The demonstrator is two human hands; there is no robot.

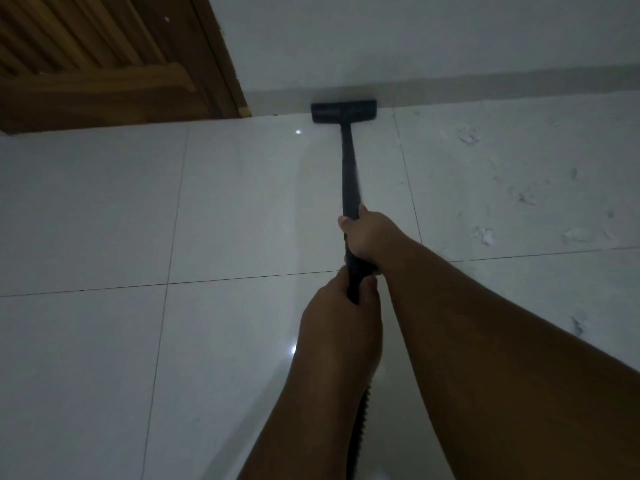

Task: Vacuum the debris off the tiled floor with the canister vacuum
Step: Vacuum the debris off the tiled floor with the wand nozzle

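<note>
A black vacuum wand (pixel 349 174) runs away from me across the pale tiled floor (pixel 242 209). Its flat black floor head (pixel 343 111) lies against the foot of the far wall. My right hand (pixel 369 239) grips the wand higher up, and my left hand (pixel 341 306) is closed around it just below. The ribbed black hose (pixel 360 420) drops behind my left forearm and is mostly hidden. Whitish scraps of debris (pixel 485 235) are scattered over the tiles to the right of the wand. The canister is out of view.
A brown wooden louvred door (pixel 104 64) and its frame stand at the far left. A white wall (pixel 415 39) with a grey skirting strip (pixel 485 84) borders the floor ahead. The room is dim.
</note>
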